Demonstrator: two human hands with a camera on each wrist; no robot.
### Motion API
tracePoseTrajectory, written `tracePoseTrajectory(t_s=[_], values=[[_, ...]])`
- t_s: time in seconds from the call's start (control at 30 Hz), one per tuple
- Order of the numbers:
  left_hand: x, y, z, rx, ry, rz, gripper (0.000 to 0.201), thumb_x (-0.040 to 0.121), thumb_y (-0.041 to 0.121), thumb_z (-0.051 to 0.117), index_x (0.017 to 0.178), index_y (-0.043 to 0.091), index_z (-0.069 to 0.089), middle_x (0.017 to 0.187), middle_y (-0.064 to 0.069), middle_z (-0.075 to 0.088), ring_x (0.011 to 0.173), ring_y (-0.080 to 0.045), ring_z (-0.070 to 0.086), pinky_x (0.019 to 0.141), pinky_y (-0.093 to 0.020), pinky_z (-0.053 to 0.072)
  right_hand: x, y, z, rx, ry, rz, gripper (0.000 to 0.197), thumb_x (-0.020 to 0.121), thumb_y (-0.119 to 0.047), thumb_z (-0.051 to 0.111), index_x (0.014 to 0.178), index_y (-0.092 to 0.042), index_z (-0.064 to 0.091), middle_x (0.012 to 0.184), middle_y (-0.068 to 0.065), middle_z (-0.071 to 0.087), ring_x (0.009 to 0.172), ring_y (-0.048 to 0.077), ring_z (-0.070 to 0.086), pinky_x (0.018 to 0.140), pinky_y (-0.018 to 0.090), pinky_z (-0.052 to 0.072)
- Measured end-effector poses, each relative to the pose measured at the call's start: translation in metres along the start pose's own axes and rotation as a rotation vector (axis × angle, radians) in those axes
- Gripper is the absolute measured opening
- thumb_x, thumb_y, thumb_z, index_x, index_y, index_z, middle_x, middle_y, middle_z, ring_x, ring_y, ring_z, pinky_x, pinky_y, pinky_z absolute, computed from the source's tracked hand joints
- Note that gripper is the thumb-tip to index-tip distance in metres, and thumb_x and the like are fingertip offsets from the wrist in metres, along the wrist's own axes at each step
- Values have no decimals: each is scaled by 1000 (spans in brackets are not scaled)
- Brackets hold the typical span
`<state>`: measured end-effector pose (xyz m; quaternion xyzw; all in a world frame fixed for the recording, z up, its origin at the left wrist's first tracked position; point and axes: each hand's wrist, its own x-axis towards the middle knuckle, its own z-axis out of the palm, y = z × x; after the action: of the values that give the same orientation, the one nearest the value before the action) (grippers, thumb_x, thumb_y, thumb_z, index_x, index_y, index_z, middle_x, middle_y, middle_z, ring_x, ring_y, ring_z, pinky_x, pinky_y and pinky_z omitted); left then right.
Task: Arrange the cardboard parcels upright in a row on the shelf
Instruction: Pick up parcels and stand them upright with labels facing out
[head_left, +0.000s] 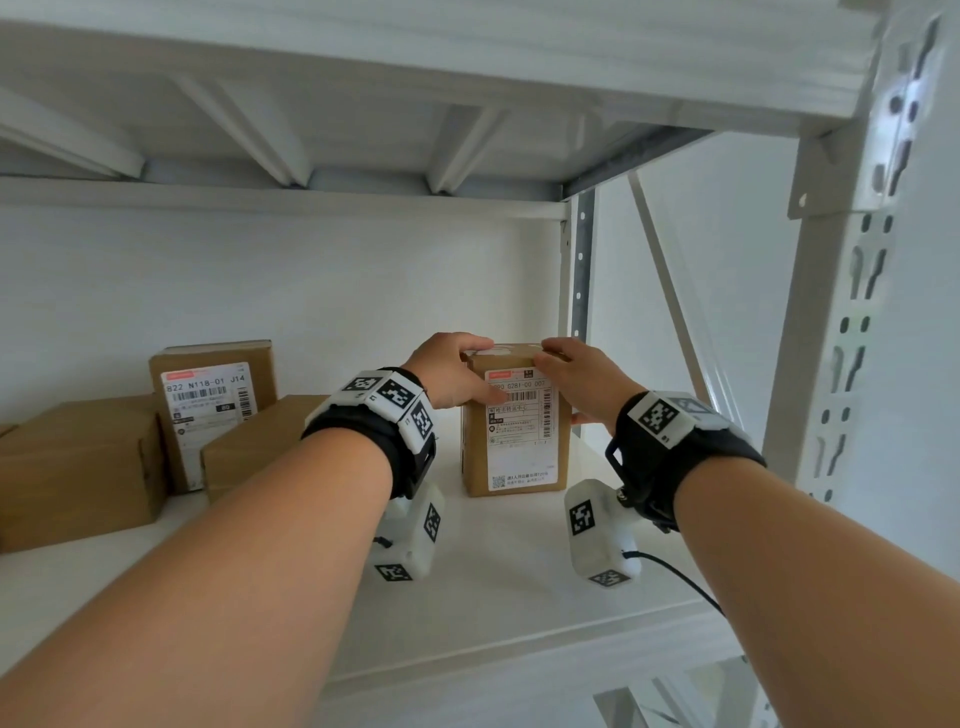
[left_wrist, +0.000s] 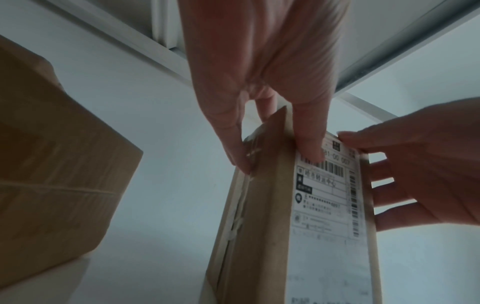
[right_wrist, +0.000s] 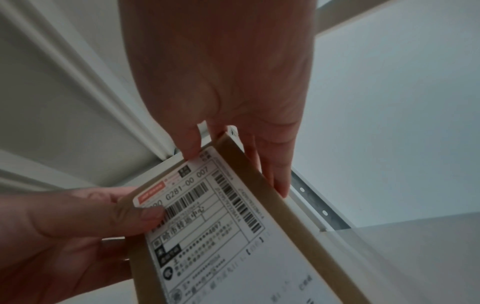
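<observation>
A brown cardboard parcel (head_left: 511, 441) with a white shipping label stands upright on the white shelf (head_left: 498, 582), right of centre. My left hand (head_left: 480, 371) pinches its top left corner, thumb on the label and fingers over the top and left side. My right hand (head_left: 563, 382) grips the top right corner, with fingers down the right side. The left wrist view shows the left hand (left_wrist: 276, 152) on the parcel (left_wrist: 259, 226). In the right wrist view the right hand (right_wrist: 235, 164) clasps the parcel (right_wrist: 233, 257). Another labelled parcel (head_left: 208, 410) stands upright at the back left.
Two plain brown boxes lie on the shelf's left part, one at the far left (head_left: 78, 467) and one (head_left: 249, 441) close to my left wrist. The upper shelf (head_left: 363, 130) hangs low overhead. A slotted steel post (head_left: 841, 364) bounds the right end.
</observation>
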<state>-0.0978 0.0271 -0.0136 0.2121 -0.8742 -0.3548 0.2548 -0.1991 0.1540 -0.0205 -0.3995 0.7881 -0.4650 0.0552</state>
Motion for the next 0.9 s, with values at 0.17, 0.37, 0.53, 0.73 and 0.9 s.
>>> tracePoseTrajectory(t_s=[0.17, 0.37, 0.53, 0.73, 0.9], values=[[-1, 3, 3, -15, -9, 2, 80, 71, 6, 82, 142, 16, 48, 124, -5, 57, 110, -23, 62, 93, -39, 55, 4, 2, -3, -6, 36, 25, 42, 99, -27, 40, 140, -20, 45, 116, 9, 64, 105, 28, 64, 91, 48, 54], [-6, 7, 1, 61, 10, -1, 91, 72, 10, 82, 149, 19, 35, 145, -7, 45, 123, -20, 50, 101, -37, 48, 1, 0, -7, -136, 89, -44, 46, 98, -30, 45, 141, -16, 45, 131, 8, 58, 112, 24, 60, 94, 35, 50], [-17, 17, -14, 148, 48, -27, 83, 75, 12, 80, 147, 21, 39, 147, -8, 42, 131, -24, 46, 102, -32, 41, -7, -15, -12, -213, 235, -164, 35, 95, -27, 53, 129, -21, 58, 133, 6, 57, 104, 23, 64, 87, 31, 52], [-46, 18, -41, 160, 127, -89, 50, 82, 14, 73, 129, 19, 58, 135, -6, 52, 121, -23, 53, 97, -32, 47, -24, -44, 0, -277, 290, -328, 24, 89, -21, 54, 107, -22, 69, 118, 1, 65, 101, 18, 62, 88, 32, 51], [-84, 4, -69, 189, 176, -148, 41, 85, 12, 69, 125, 18, 63, 136, -5, 54, 123, -22, 52, 90, -26, 44, -41, -66, 27, -195, 150, -297, 27, 86, -17, 52, 105, -18, 72, 109, -1, 69, 97, 20, 65, 87, 38, 55]])
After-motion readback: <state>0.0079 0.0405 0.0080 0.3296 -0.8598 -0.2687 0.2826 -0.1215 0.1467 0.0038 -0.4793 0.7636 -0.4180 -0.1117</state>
